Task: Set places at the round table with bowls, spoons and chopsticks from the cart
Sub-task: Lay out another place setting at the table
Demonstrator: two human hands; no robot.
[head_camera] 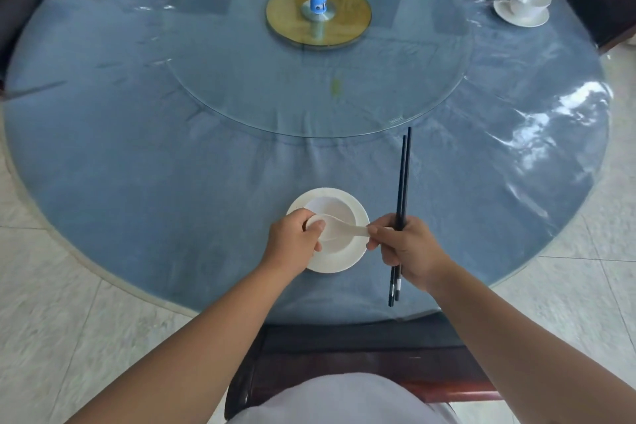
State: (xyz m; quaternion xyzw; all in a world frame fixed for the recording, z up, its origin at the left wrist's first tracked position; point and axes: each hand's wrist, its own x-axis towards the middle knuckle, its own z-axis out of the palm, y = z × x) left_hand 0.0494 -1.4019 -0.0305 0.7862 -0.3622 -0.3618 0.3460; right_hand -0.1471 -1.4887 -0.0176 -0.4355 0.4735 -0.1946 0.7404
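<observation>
We are setting the near place. Our left hand [297, 237] curls on the bowl [335, 224]; our right hand [404, 248] pinches the spoon [339, 229] over it, gripping chopsticks [402, 196]. Next, we probably drop the spoon in.

Left of the near plate [356, 217] the table [137, 165] lies bare to its edge. Right of the plate, upright-slanting chopsticks [403, 175] block passage. Beyond it, only the glass turntable [241, 79].

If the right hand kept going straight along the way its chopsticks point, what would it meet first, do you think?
Bare tablecloth first, then probably the rim of the glass turntable, just beyond the tips of the chopsticks held by the right hand; heights are unclear.
</observation>
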